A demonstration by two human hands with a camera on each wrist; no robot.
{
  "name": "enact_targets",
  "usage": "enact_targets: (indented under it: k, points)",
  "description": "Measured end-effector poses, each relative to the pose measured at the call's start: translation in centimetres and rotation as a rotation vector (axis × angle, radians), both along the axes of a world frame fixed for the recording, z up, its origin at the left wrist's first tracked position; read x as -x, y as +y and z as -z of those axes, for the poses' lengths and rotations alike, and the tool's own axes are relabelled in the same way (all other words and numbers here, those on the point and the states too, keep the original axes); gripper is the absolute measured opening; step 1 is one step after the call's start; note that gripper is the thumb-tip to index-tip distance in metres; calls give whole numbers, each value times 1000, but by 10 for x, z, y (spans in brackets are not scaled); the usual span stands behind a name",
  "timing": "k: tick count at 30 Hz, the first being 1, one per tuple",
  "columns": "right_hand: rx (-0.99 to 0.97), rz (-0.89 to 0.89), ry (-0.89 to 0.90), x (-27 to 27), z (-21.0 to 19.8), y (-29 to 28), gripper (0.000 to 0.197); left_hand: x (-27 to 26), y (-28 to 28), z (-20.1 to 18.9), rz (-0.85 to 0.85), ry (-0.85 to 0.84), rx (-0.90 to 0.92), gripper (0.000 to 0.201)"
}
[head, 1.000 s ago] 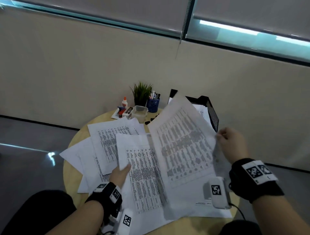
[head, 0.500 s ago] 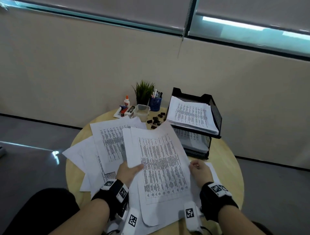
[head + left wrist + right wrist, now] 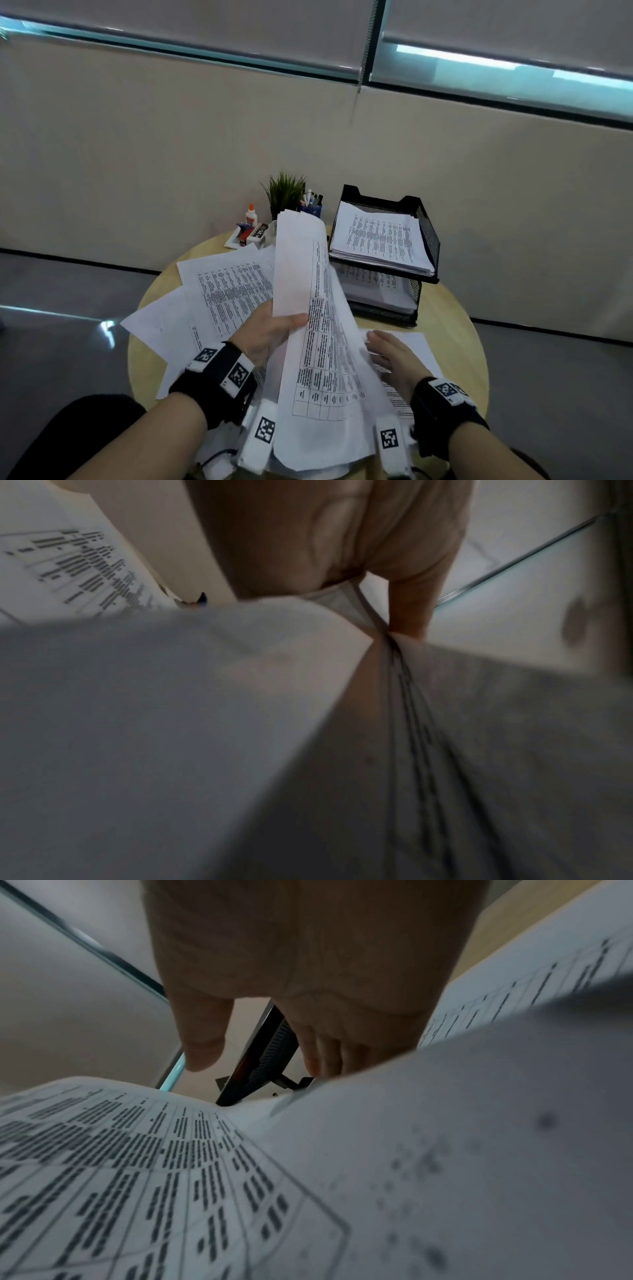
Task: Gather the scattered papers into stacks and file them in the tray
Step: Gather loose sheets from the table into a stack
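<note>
My left hand point(image 3: 274, 330) pinches a sheaf of printed papers point(image 3: 315, 318) by its left edge, thumb on top, so the sheets stand tilted up over the round wooden table point(image 3: 455, 322). The left wrist view shows the thumb point(image 3: 407, 610) clamped on the paper edge point(image 3: 346, 596). My right hand point(image 3: 390, 356) lies flat with straight fingers on a sheet point(image 3: 414, 346) to the right of the sheaf. More printed sheets point(image 3: 226, 291) lie fanned out on the left. The black mesh two-tier tray point(image 3: 430, 233) stands at the back right, with paper stacks on both levels.
Behind the papers stand a small potted plant point(image 3: 284, 192), a blue pen cup point(image 3: 313, 205), a glue bottle point(image 3: 251, 216) and a stapler box point(image 3: 253, 234). A beige wall runs close behind the table; grey floor lies on both sides.
The right hand laid its sheet onto the pile and let go, now flat on the table papers. The left hand has lifted the gathered sheaf up on edge.
</note>
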State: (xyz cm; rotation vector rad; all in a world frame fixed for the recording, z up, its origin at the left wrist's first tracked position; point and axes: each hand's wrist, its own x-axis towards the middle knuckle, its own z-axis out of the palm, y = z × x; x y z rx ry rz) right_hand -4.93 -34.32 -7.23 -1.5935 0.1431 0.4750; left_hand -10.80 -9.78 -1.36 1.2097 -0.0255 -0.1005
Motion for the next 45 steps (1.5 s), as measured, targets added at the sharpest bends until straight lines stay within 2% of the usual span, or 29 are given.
enact_targets:
  k: [2, 6, 8, 11, 14, 17, 21, 24, 26, 28, 31, 34, 35, 38, 39, 40, 42, 43, 45]
  points:
    - [-86, -41, 51, 1, -2, 5, 115, 2, 2, -6, 41, -36, 15, 33]
    - [-278, -137, 153, 9, -9, 19, 88, 4, 12, -14, 80, -72, -1, 81]
    - [-422, -158, 189, 13, -12, 23, 78, 5, 17, -20, 111, -83, -13, 84]
    - [-548, -167, 153, 18, -22, 24, 84, 6, 24, -28, 134, -101, -45, 84]
    - [-545, -102, 36, 16, -35, 12, 76, 1, 33, -34, 118, -113, -31, 70]
    - [-474, -39, -114, 11, -52, -4, 88, -5, 36, -39, 24, -119, -201, 68]
    - [-398, -48, -280, 10, -84, -11, 49, -13, 21, -44, -106, -124, -281, 40]
    - [-386, 28, -401, 13, -100, -14, 38, -18, 8, -48, -206, -123, -275, 38]
    - [-378, 93, -422, 15, -101, -15, 31, -19, -1, -46, -270, -135, -278, 28]
    - [-335, 130, -460, 17, -97, -13, 36, -20, -9, -40, -322, -139, -281, 21]
    - [-289, 95, -451, 19, -86, -5, 64, -20, -20, -30, -389, -109, -216, 17]
    - [-339, 71, -447, 21, -85, 0, 79, -21, -26, -30, -416, -105, -150, 17]
    - [-361, 73, -449, 23, -88, 1, 77, -21, -28, -31, -416, -124, -153, 16]
    - [-433, 125, -487, 27, -97, -2, 41, -18, -29, -35, -428, -176, -152, 13]
    - [-425, 145, -506, 27, -98, -4, 37, -18, -28, -34, -435, -186, -150, 13]
    - [-410, 157, -524, 28, -98, -7, 40, -18, -27, -32, -441, -186, -156, 13]
    - [-344, 161, -536, 30, -94, -9, 60, -18, -23, -28, -433, -165, -189, 15]
    - [-299, 154, -528, 31, -92, -8, 64, -18, -23, -25, -419, -152, -205, 16]
    - [-238, 132, -516, 33, -87, -4, 48, -17, -23, -21, -389, -128, -207, 19]
